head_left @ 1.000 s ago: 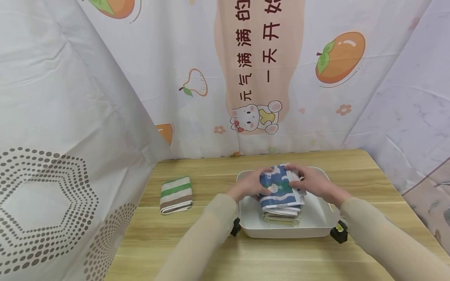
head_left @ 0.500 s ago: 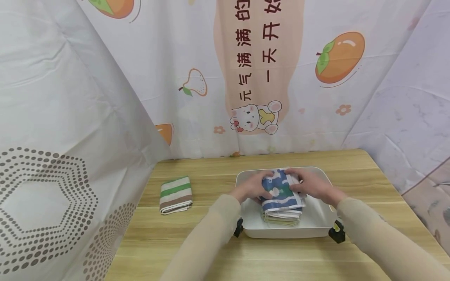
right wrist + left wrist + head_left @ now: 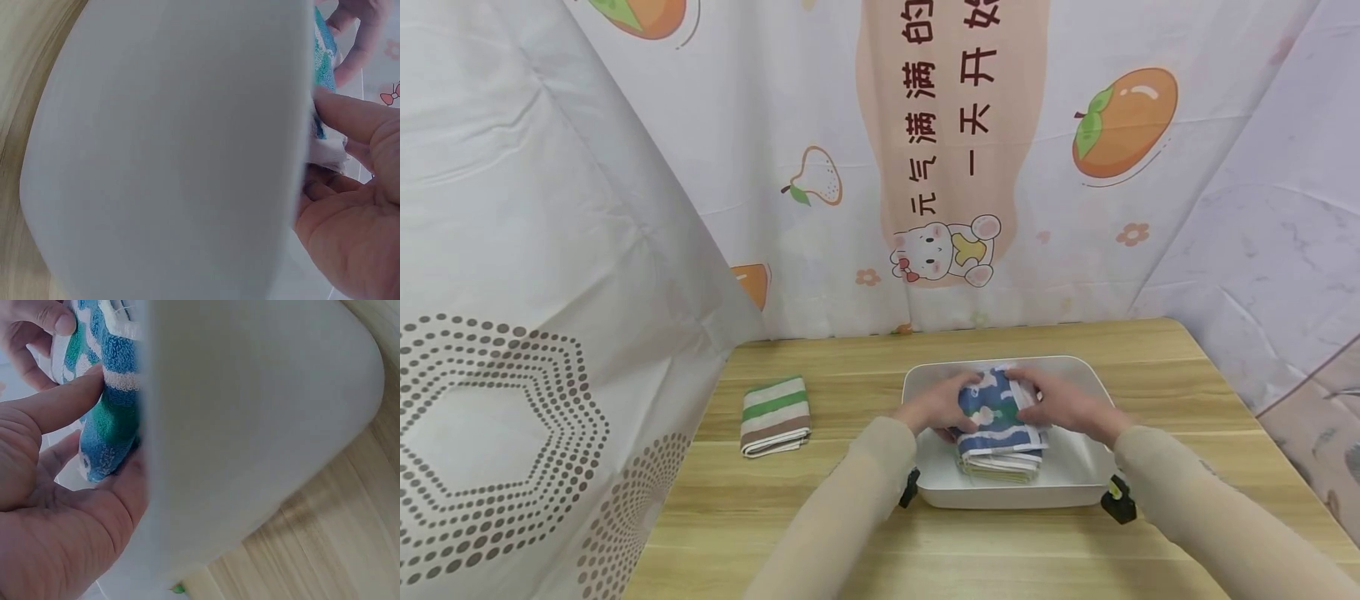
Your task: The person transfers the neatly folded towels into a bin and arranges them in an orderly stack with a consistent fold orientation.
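Table [image 3: 737, 525]: we see tray [image 3: 1011, 497], cloth [image 3: 776, 417] at left.
Left hand [image 3: 936, 406]: pinches towel [image 3: 996, 414] at left.
Right hand [image 3: 1063, 405]: pinches its right, likely keeping folds together.

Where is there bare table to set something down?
Bare table lies between the striped towel and white bin, in front of that towel, and right of the bin. The bin's middle is crowded: left hand and right hand grip the blue towel.

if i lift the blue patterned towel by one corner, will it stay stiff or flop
The blue patterned towel would probably flop and unfold, since separate folded layers show at its near edge. It likely isn't slippery: the left wrist view shows fuzzy pile.
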The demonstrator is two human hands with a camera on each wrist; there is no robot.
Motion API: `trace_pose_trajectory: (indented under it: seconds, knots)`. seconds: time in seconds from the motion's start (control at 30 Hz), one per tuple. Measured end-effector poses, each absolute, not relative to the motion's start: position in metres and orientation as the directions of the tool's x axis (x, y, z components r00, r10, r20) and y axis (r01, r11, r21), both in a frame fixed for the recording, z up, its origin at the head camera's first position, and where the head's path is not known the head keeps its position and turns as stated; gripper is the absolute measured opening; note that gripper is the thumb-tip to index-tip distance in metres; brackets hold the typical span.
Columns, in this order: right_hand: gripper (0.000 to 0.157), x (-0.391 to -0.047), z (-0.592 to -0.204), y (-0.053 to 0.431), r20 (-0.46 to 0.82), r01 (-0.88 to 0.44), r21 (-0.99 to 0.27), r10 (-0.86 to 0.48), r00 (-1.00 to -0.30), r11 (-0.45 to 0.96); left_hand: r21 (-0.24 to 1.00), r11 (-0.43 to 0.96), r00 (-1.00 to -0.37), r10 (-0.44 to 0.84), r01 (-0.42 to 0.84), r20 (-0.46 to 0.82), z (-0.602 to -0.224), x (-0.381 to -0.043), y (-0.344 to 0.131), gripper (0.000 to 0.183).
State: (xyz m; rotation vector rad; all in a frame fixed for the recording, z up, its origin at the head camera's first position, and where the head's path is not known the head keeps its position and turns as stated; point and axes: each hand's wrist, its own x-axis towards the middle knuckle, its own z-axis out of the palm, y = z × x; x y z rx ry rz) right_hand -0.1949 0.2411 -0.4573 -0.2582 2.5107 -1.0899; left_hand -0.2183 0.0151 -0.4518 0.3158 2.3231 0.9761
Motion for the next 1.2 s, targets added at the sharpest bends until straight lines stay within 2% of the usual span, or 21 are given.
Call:
trace_pose_trajectory:
  seconds: [0.33, 0.53, 0.83, 1.2]
  knots:
    - [0.081, -0.192, -0.459, 0.236, -0.231, -0.144, -0.625, -0.357, -0.905, 0.767, 0.587, 0.806, -0.818, 0.387, 0.076, -0.426, -0.449, -0.212, 0.013, 0.087]
    - [0.085, -0.19, -0.461, 0.236, -0.27, -0.145, -0.565, -0.348, -0.898, 0.813, 0.524, 0.847, -0.816, 0.363, 0.087, -0.451, -0.447, -0.21, 0.012, 0.093]
    - [0.087, -0.189, -0.467, 0.238, -0.296, -0.123, -0.569, -0.342, -0.892, 0.813, 0.489, 0.867, -0.812, 0.352, 0.095, -0.466, -0.448, -0.208, 0.011, 0.091]
    - [0.086, -0.186, -0.468, 0.24, -0.343, -0.119, -0.534, -0.343, -0.875, 0.837, 0.491, 0.865, -0.798, 0.363, 0.098, -0.481, -0.45, -0.207, 0.01, 0.091]
